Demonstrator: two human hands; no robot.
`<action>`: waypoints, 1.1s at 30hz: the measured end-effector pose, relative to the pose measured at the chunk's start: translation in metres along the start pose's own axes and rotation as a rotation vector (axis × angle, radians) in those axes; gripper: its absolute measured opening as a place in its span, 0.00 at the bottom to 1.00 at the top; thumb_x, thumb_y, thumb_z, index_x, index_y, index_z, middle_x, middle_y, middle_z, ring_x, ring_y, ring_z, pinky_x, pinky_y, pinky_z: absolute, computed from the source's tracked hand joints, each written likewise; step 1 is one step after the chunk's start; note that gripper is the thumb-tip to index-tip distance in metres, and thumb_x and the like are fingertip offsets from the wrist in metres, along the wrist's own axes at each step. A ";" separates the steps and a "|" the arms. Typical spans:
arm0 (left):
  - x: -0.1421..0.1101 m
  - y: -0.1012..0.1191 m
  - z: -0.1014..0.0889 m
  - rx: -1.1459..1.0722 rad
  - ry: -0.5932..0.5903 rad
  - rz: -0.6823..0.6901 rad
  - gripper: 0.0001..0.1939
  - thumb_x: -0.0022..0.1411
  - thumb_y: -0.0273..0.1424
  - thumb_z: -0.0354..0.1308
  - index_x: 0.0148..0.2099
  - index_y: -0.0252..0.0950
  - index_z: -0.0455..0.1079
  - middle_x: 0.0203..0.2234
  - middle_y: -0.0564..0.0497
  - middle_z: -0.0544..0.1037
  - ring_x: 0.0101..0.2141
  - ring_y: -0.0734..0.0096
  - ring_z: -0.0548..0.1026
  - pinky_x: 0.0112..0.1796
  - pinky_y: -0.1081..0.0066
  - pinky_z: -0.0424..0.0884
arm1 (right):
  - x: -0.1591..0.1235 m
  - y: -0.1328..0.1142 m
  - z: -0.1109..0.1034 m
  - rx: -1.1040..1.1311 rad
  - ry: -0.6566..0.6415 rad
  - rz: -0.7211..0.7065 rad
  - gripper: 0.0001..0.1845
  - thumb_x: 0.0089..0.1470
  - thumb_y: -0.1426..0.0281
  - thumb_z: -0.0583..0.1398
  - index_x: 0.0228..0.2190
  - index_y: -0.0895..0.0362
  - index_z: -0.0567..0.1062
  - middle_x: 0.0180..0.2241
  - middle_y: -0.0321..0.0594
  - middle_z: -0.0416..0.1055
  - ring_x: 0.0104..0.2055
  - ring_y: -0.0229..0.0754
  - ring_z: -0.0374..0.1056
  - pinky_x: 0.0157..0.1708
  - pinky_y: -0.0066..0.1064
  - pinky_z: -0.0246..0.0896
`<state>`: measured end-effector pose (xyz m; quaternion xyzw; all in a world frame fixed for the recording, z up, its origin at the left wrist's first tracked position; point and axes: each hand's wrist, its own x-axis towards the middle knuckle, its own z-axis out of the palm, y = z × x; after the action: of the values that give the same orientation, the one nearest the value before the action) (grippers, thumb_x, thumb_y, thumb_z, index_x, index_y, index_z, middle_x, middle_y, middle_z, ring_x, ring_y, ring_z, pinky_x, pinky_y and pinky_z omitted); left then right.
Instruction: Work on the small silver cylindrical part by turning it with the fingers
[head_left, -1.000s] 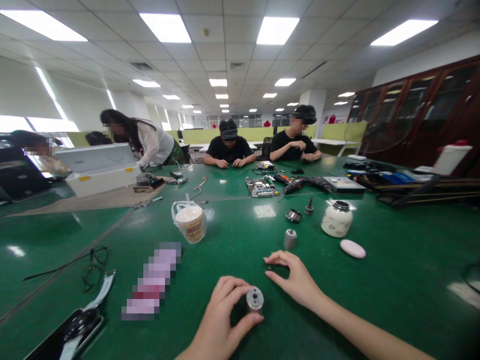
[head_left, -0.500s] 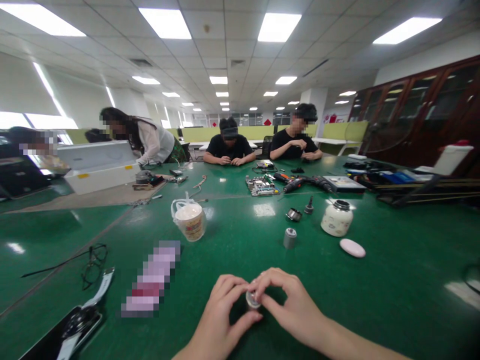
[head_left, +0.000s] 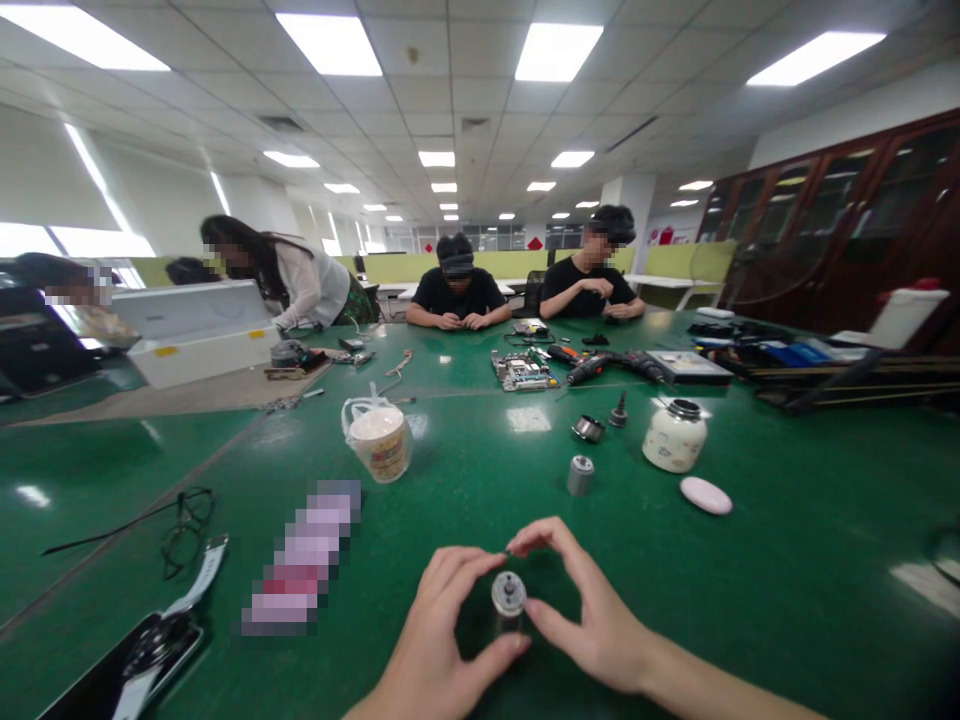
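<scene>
A small silver cylindrical motor (head_left: 508,592) stands upright on the green table between my hands, its round end with a dark centre facing up. My left hand (head_left: 450,625) curls around it, thumb at the near side and fingers at the far side. On the right, my right hand (head_left: 577,600) is open, thumb and forefinger apart. Its thumb tip is close to the motor's rim; whether it touches I cannot tell. Beyond stands a similar grey cylinder (head_left: 580,477). Past that lie a dark metal ring-shaped part (head_left: 587,429) and a small dark shafted part (head_left: 618,411).
A cream jar (head_left: 674,438) and a pale oval object (head_left: 706,495) are on the right. A bagged paper cup (head_left: 379,445), glasses (head_left: 184,530) and a watch (head_left: 154,640) are on the left. Farther back are a circuit board (head_left: 525,370), a power drill (head_left: 589,368) and several people.
My right fingers have come off the motor's top and spread apart, uncovering its end. My left hand stays around it.
</scene>
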<state>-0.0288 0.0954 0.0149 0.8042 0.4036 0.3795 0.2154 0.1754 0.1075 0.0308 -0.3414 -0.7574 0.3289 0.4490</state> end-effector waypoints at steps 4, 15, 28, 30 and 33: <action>0.001 0.004 -0.006 -0.004 0.108 0.001 0.19 0.58 0.31 0.64 0.53 0.42 0.70 0.48 0.44 0.73 0.51 0.53 0.70 0.51 0.52 0.68 | -0.008 0.005 0.010 0.043 -0.147 0.076 0.34 0.40 0.83 0.60 0.50 0.54 0.63 0.47 0.42 0.69 0.50 0.47 0.68 0.53 0.40 0.63; 0.014 0.011 -0.004 0.058 0.113 -0.098 0.07 0.60 0.33 0.64 0.40 0.49 0.81 0.45 0.46 0.76 0.49 0.53 0.70 0.47 0.54 0.70 | -0.007 0.011 0.017 0.103 -0.120 0.207 0.13 0.48 0.74 0.66 0.35 0.55 0.69 0.37 0.36 0.72 0.40 0.43 0.68 0.42 0.33 0.62; 0.027 -0.067 -0.034 0.423 0.180 -0.258 0.09 0.56 0.34 0.68 0.40 0.54 0.82 0.41 0.48 0.79 0.42 0.52 0.71 0.44 0.50 0.69 | -0.004 0.005 0.015 0.079 -0.133 0.295 0.15 0.46 0.73 0.66 0.34 0.55 0.67 0.39 0.38 0.72 0.43 0.47 0.67 0.47 0.37 0.58; 0.025 -0.069 -0.032 0.448 0.197 -0.266 0.13 0.54 0.33 0.69 0.43 0.55 0.81 0.46 0.46 0.78 0.46 0.47 0.68 0.45 0.46 0.67 | -0.004 0.005 0.015 0.070 -0.130 0.295 0.15 0.46 0.73 0.66 0.34 0.55 0.67 0.39 0.38 0.72 0.43 0.47 0.68 0.47 0.37 0.58; 0.026 -0.061 -0.033 0.461 0.211 -0.269 0.09 0.54 0.34 0.70 0.38 0.54 0.83 0.47 0.46 0.78 0.48 0.44 0.68 0.46 0.44 0.65 | -0.005 0.007 0.015 0.067 -0.134 0.285 0.15 0.45 0.74 0.66 0.34 0.55 0.66 0.39 0.39 0.72 0.43 0.47 0.68 0.47 0.37 0.59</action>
<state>-0.0743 0.1536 0.0074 0.7273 0.6023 0.3275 0.0321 0.1649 0.1050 0.0169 -0.4077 -0.7182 0.4364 0.3571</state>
